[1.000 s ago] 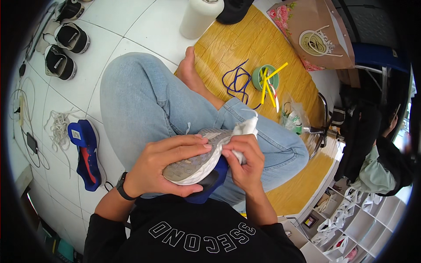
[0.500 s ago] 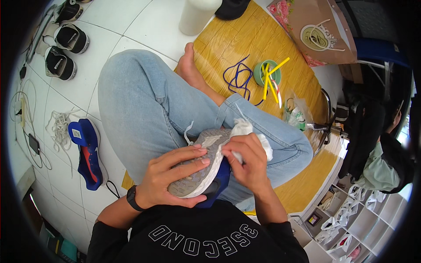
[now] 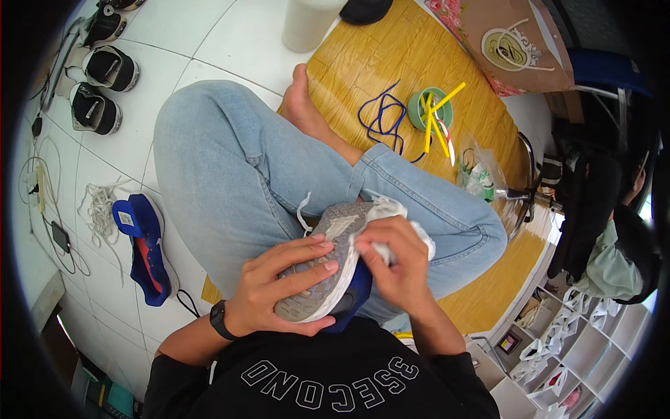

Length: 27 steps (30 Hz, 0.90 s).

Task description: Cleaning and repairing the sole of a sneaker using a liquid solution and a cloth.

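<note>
A blue sneaker lies tilted across my lap, its grey treaded sole turned up toward me. My left hand grips the toe end, fingers spread over the tread and thumb along the lower side. In my right hand is a bunched white cloth, its fingers pinched against the white midsole edge. Part of the cloth is hidden under that hand. The other blue sneaker, with a red inside, sits on the tiles at the left. Beside it lies a bundle of white shoelaces.
On the wood-patterned mat are a blue shoelace and a green cup with yellow sticks. A clear plastic bag lies nearby. Black shoes and cables are at left; a paper bag and a white compartment shelf are at right.
The cloth's upper corner, which stuck up before, now lies flatter by the sole. My right hand stays at the midsole edge, and my left hand keeps its grip. The whole view has shifted slightly.
</note>
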Available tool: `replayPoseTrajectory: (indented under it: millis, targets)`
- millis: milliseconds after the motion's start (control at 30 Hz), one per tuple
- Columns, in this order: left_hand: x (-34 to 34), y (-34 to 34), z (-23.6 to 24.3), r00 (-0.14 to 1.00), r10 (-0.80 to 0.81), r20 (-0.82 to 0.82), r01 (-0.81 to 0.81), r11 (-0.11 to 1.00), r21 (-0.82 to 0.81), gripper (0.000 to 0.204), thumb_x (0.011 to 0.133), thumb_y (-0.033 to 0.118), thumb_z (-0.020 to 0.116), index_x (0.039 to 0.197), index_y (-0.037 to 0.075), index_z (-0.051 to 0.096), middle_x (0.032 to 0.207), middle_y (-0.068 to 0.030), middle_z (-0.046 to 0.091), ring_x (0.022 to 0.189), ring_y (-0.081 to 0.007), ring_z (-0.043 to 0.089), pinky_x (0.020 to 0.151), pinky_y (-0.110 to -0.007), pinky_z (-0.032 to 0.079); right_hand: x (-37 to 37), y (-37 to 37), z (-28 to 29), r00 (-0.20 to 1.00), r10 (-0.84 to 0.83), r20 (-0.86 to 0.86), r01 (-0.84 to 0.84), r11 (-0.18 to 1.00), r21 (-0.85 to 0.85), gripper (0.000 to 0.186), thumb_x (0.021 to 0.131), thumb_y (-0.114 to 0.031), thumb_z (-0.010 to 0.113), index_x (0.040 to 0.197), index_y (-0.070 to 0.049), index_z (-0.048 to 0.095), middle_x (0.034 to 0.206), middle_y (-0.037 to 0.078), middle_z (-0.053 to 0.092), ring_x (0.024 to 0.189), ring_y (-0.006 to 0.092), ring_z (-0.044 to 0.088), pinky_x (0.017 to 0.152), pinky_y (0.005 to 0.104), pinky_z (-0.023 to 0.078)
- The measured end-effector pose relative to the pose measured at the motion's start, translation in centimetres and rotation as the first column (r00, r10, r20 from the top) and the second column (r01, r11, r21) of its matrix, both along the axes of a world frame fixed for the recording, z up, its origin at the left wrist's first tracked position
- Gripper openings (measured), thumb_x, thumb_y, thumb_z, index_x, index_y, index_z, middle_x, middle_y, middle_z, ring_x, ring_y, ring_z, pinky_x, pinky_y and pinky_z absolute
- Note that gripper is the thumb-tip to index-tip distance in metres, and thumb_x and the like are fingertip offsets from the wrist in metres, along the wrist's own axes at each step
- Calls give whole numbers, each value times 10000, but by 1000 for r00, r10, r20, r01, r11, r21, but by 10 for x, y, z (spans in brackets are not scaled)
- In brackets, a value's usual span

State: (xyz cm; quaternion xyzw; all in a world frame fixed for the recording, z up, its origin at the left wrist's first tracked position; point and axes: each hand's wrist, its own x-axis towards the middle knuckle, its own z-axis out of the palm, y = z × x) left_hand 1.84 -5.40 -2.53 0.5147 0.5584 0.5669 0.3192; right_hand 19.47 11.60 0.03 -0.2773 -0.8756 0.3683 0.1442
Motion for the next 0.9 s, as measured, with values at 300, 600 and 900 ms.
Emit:
replayPoseTrajectory:
  millis: [300,600,900]
  targets:
    - [4,-5,2,1000,-6,-5,6,1000,-1,689,636,268,936,1261,91,707,1285,-156,669,1195,-359,672,958,-429,578,0,-10,8,1000,0,-20,-2,991,-131,145,810,17,763,935,-8,693,927,132,698,871,322,658,791,392,514]
    - [6,-6,-2,1000,15,-12,-15,1000,15,689,635,262,935,1260,84,707,1278,-166,670,1193,-366,671,963,-441,577,-3,-6,4,998,-1,-69,-18,962,-274,117,839,-15,768,932,-12,697,927,131,697,855,293,656,791,370,508]
    - [6,-5,-1,1000,15,21,-16,1000,14,695,631,256,937,1261,80,705,1291,-159,664,1202,-368,666,974,-444,570,2,-2,-8,997,14,-76,-24,990,-138,167,802,-17,795,943,-23,706,923,110,689,835,291,627,761,369,490]
